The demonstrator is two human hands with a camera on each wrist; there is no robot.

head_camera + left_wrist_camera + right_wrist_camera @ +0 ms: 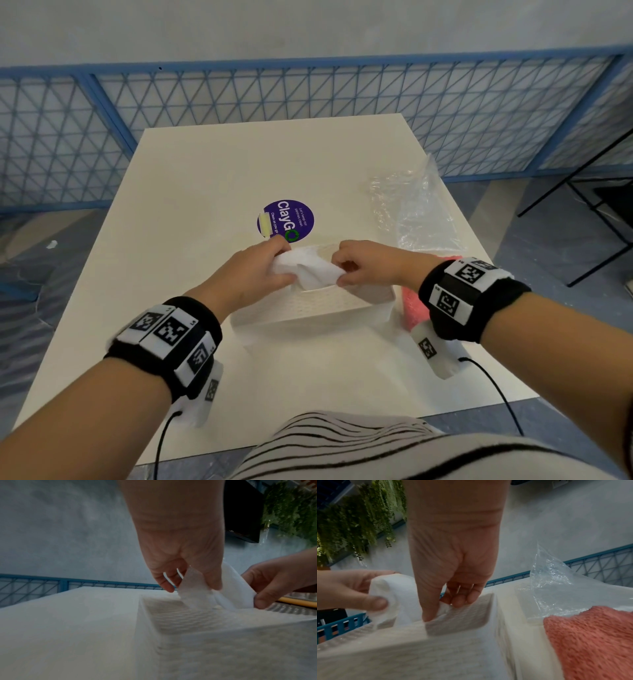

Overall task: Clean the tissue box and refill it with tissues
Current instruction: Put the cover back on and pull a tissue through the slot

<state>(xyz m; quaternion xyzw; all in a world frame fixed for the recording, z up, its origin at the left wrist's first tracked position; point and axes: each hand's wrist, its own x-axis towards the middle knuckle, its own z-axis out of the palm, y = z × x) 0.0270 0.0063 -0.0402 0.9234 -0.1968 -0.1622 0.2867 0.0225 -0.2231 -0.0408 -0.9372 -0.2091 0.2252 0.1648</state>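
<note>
A white textured tissue box (318, 308) stands open-topped on the white table (205, 171), its near wall (223, 642) (402, 649) close to both wrist cameras. A bent stack of white tissues (308, 269) (193, 595) (392, 588) hangs just above the box opening. My left hand (253, 270) (185, 582) pinches the stack's left end between thumb and fingers. My right hand (363, 263) (450, 601) pinches the right end, its thumb reaching down inside the box.
A crumpled clear plastic wrapper (414, 209) (556, 581) lies at the table's right side. A pink fluffy cloth (412, 308) (590, 635) sits right of the box. A purple round sticker (286, 219) marks the table centre. A blue mesh fence (308, 99) runs behind the table.
</note>
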